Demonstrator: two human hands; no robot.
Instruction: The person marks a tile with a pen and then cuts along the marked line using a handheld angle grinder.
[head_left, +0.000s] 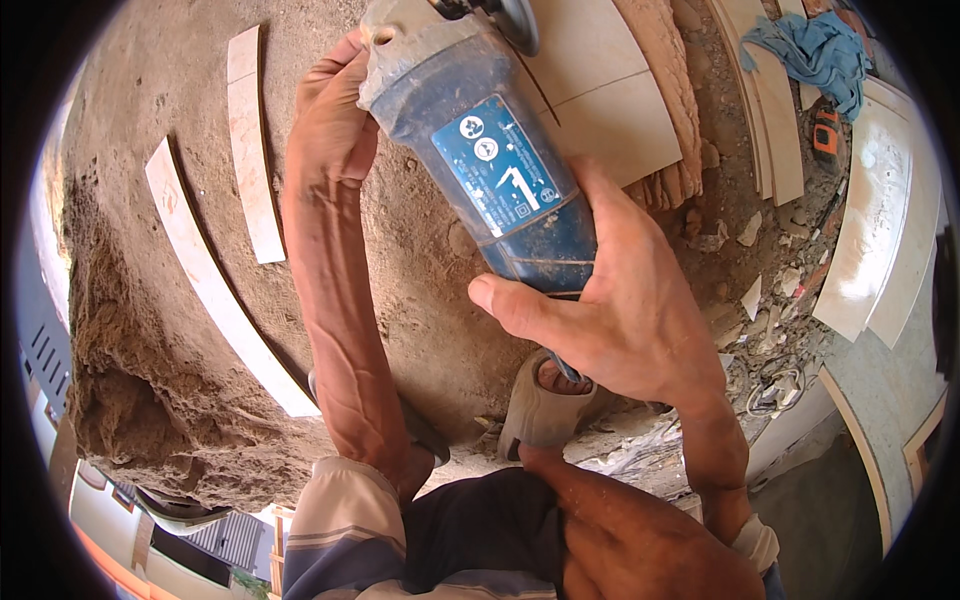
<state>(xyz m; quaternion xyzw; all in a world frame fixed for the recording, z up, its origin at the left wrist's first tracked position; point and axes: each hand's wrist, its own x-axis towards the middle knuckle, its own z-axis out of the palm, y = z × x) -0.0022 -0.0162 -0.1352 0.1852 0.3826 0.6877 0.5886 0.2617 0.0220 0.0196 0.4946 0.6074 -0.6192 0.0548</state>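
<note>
A dusty blue angle grinder [505, 185] fills the upper middle, held tilted with its head toward the top edge. My right hand [640, 290] wraps round its rear body, thumb across the near side. The fingers of my left hand [335, 110] are closed at the left side of the grinder's dusty head; their tips are partly hidden behind it. Part of a dark disc [517, 22] shows at the top. Beyond the grinder lies a beige tile [625, 115], with a dark straight line in it beside the tool and a thin line across it.
Narrow tile strips [225, 275] lie on the dirt ground [190, 90] at left. At right are long tile pieces [755, 100], a blue cloth [815, 60], an orange tape measure [826, 132], pale tiles [870, 210] and broken rubble [750, 230]. My sandalled foot [545, 410] is below the grinder.
</note>
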